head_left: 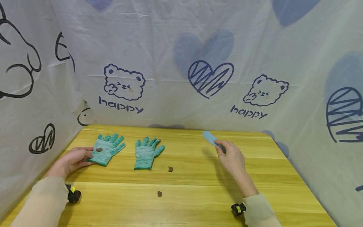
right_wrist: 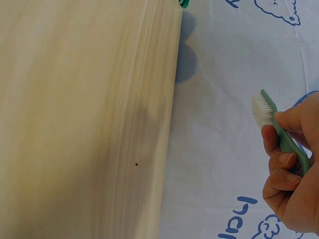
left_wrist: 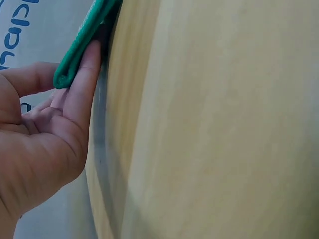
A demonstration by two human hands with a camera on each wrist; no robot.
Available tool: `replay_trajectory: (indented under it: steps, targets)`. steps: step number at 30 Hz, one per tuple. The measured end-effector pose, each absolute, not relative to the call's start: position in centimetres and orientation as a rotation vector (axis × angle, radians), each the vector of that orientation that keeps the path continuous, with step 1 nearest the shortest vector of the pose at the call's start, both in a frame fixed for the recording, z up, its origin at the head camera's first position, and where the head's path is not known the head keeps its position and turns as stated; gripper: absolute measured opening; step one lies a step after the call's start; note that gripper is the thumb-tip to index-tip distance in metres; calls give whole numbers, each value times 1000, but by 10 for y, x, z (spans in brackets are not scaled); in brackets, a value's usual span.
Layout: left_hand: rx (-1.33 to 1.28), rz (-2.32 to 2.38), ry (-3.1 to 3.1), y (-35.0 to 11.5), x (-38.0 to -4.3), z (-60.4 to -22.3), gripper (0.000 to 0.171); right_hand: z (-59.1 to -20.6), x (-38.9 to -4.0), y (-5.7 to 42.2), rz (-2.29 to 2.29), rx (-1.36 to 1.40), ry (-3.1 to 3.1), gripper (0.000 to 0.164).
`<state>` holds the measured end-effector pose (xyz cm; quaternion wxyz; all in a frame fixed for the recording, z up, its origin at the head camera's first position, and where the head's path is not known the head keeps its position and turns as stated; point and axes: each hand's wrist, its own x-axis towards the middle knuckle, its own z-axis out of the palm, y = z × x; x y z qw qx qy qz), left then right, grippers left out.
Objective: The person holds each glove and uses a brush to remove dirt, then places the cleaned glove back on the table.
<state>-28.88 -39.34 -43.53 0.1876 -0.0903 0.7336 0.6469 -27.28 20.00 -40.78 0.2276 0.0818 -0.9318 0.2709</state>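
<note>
My left hand (head_left: 74,160) pinches the cuff of a green-and-white knitted glove (head_left: 109,150), thumb on top and fingers underneath. In the left wrist view the glove's green cuff edge (left_wrist: 75,62) lies between thumb and fingers. A small brown piece (head_left: 99,149) rests on this glove near my fingertips. A second matching glove (head_left: 146,153) lies flat to its right. Over the right part of the table, my right hand (head_left: 233,158) grips a small brush (head_left: 210,137) by its handle. Its white bristles (right_wrist: 260,110) face the table side in the right wrist view.
Two more brown bits lie on the wooden table (head_left: 198,201): one (head_left: 170,169) near the second glove, another (head_left: 159,194) closer to me. A white printed cloth (head_left: 164,78) hangs behind the table and along both sides.
</note>
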Motion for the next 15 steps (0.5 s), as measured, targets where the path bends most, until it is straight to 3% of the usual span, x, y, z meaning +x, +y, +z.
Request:
replay_trajectory:
  steps: [15]
  targets:
    - [-112,2093,1870,-384,-288,-443,80,-408,-273,201,763,211,-2585,28]
